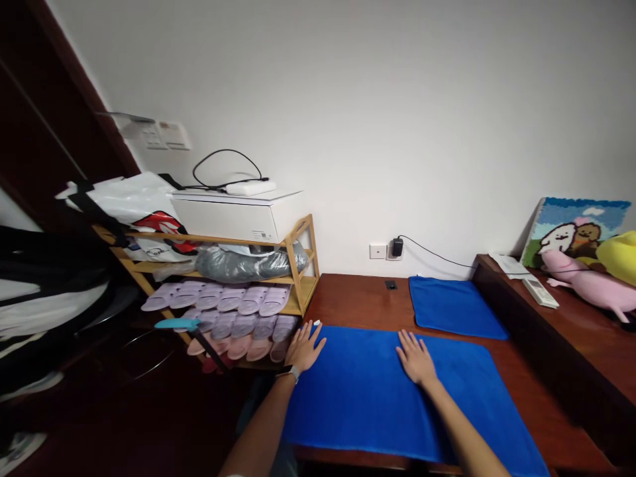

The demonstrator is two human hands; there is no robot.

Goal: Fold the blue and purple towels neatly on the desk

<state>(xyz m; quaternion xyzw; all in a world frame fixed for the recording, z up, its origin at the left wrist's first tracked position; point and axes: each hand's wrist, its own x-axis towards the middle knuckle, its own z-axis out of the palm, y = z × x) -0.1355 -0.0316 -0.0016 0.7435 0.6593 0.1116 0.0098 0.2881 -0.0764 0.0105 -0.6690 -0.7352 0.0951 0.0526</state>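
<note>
Both my hands lie open, fingers spread: left hand (304, 348) at the large blue cloth's (368, 397) upper-left corner, right hand (416, 360) on its upper edge, lower centre-right of frame, long axis left-to-right.

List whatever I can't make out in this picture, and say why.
- Head view: label print on the white rectangular box, too small.
- Head view: buttons on the slim white remote control, too small and blurred.
- Head view: right end of the plump yellow soft toy, cut off by the right edge.
- Head view: near right corner of the large blue cloth, cut off by the bottom edge.
- Head view: palms, hidden by the backs of the left hand and right hand.
</note>
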